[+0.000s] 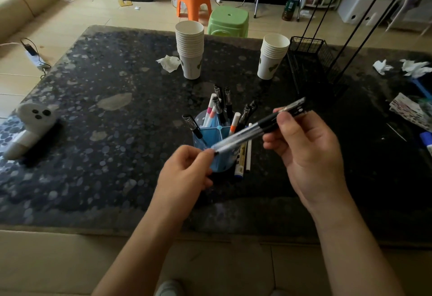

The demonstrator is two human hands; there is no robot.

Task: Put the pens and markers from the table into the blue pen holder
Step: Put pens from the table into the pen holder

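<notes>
Both hands hold a bunch of pens [247, 133]. The right hand [304, 148] grips the high end, and the left hand [187, 169] pinches the low tip. The blue pen holder [205, 132] stands just behind the left hand, under the slanting pens.

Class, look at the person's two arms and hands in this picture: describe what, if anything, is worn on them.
Both forearms are bare up to the bottom edge of the picture; no sleeves show. The left hand and the right hand wear no gloves. No watch, bracelet or ring is visible on either wrist or on the fingers that show. The fingernails look short and unpainted.
</notes>
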